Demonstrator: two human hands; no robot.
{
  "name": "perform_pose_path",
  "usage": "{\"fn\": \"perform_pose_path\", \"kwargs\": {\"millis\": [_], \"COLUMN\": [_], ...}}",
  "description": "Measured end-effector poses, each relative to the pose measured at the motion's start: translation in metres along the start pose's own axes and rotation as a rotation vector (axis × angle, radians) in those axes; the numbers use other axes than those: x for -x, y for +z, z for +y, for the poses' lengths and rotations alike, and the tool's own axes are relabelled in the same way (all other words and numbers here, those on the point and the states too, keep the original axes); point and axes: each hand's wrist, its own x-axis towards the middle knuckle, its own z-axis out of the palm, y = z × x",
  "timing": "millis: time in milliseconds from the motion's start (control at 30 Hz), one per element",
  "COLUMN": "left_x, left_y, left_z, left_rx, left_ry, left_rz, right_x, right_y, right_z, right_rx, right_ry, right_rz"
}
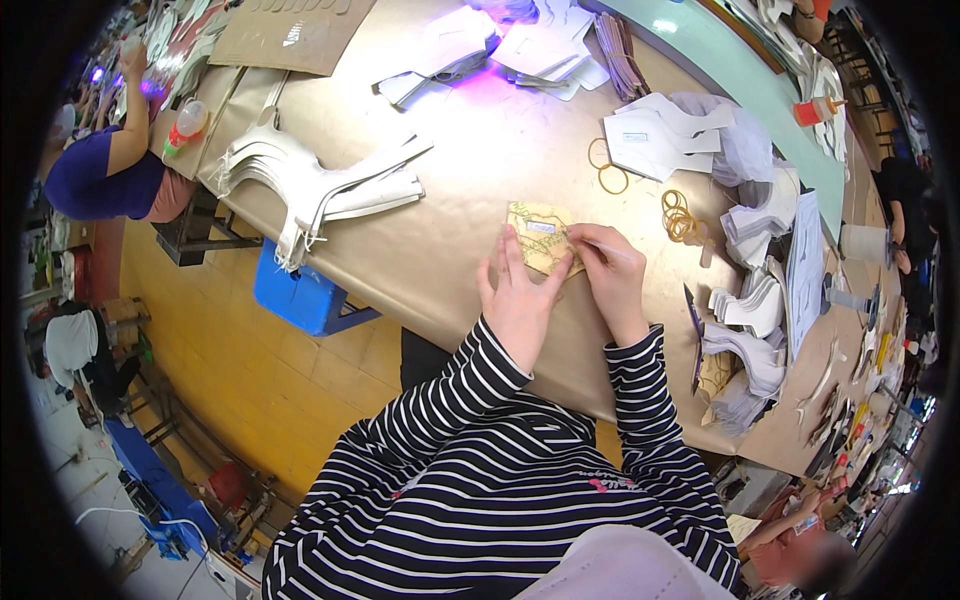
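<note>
Work surface: a large table under smooth gold-brown sheeting (470, 185). To my left on it, a splayed stack of white, curved, strap-like pieces (325, 190). My left hand (520, 300) has finger and thumb parted around the lower part of a small, yellow, patterned card (541, 250), holding it near the table's front edge. My right hand (614, 280) is pinched closed on a slim, whitish, stick-like tool (606, 248), at the card's right side. Judged step: fine tool work at that edge. Next move calls, I judge, for a steady card and light tool pressure.
</note>
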Motion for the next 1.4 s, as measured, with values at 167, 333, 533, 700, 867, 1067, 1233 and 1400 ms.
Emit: {"fn": "perform_pose_path", "kwargs": {"millis": [167, 333, 533, 700, 867, 1067, 1233, 1400], "left_x": [0.000, 0.000, 0.000, 0.000, 0.000, 0.000, 0.000, 0.000], "left_y": [0.002, 0.001, -0.002, -0.003, -0.005, -0.006, -0.007, -0.007], "left_z": [-0.001, 0.000, -0.001, 0.000, 0.001, 0.001, 0.001, 0.001], "left_rx": [-0.012, -0.023, 0.008, 0.014, 0.017, 0.017, 0.015, 0.010], "left_ry": [0.002, 0.001, 0.005, -0.008, -0.014, -0.007, -0.011, -0.008], "left_rz": [0.015, 0.020, -0.010, -0.030, -0.034, -0.036, -0.037, -0.019], "right_x": [0.006, 0.013, 0.022, 0.024, 0.023, 0.025, 0.025, 0.030], "right_y": [-0.003, -0.006, -0.010, -0.008, -0.006, -0.009, -0.008, -0.011], "right_z": [-0.003, -0.003, -0.002, 0.000, -0.001, -0.004, -0.003, -0.002], "right_rx": [0.061, -0.094, -0.109, -0.066, 0.012, -0.015, -0.149, -0.216], "right_ry": [-0.056, 0.100, 0.147, 0.101, -0.034, 0.070, 0.144, 0.164], "right_rz": [-0.014, 0.034, 0.038, 0.030, 0.053, 0.004, 0.009, -0.077]}}
